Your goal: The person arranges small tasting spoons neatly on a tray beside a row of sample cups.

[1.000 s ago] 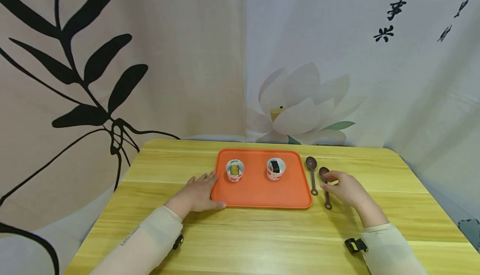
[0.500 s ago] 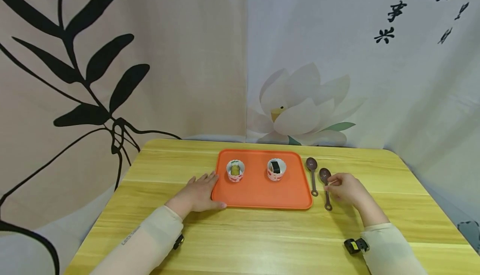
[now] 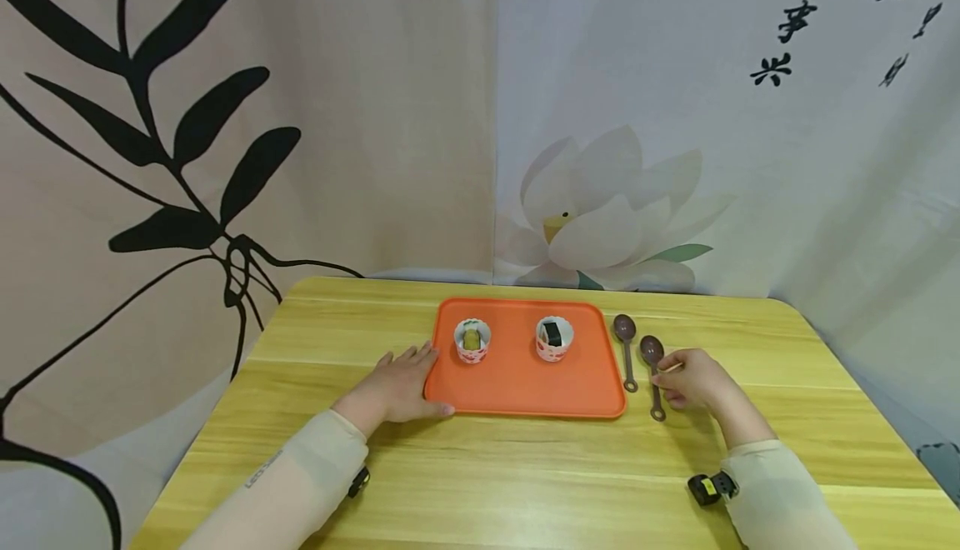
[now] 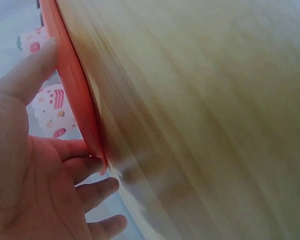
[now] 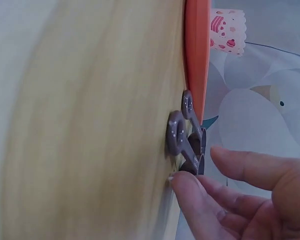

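Note:
My left hand (image 3: 400,385) rests at the left edge of an orange tray (image 3: 517,396), fingers spread and thumb at the front rim. In the left wrist view, the thumb (image 4: 42,62) and fingertips touch the tray's rim (image 4: 75,85). My right hand (image 3: 693,377) hovers beside the outer of two brown spoons (image 3: 652,352), bent fingers near its handle. Thumb and fingers (image 5: 245,167) stand apart in the right wrist view, next to that spoon's ringed handle end (image 5: 176,134). The other spoon (image 3: 625,329) lies between it and the tray.
On the tray stand two patterned paper cups: the left cup (image 3: 472,354) holds a yellow-green piece, the right cup (image 3: 552,352) a black-and-white piece. The wooden table (image 3: 525,483) ends at a printed curtain (image 3: 397,117) behind.
My right hand has shifted slightly right off the outer spoon's bowl, which now shows fully. The left hand keeps its place at the tray.

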Demonstrator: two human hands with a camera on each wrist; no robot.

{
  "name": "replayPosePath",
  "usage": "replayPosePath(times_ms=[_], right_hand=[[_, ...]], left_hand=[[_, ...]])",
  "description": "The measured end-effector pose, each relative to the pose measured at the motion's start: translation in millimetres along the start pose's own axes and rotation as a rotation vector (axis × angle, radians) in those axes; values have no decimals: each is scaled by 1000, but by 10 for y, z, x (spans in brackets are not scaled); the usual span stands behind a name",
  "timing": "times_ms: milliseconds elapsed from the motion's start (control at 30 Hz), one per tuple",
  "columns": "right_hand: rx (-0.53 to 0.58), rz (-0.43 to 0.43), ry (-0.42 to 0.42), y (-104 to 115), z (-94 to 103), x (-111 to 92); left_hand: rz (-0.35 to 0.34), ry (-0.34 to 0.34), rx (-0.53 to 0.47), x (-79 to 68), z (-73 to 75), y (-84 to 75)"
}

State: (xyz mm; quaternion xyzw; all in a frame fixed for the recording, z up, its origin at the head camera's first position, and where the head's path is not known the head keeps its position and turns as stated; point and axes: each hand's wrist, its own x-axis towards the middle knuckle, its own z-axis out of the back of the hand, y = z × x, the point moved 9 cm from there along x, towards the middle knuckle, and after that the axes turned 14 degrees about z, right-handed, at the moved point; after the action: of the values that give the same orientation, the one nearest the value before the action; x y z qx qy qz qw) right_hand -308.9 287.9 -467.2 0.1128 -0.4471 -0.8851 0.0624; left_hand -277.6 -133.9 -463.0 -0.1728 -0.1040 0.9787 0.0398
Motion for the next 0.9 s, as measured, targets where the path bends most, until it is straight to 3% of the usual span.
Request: replayPosePath(times_ms=[900], right_hand=[[-35,-9,-11,-8,-51,17]], left_hand=[[3,0,7,7,-17,18]])
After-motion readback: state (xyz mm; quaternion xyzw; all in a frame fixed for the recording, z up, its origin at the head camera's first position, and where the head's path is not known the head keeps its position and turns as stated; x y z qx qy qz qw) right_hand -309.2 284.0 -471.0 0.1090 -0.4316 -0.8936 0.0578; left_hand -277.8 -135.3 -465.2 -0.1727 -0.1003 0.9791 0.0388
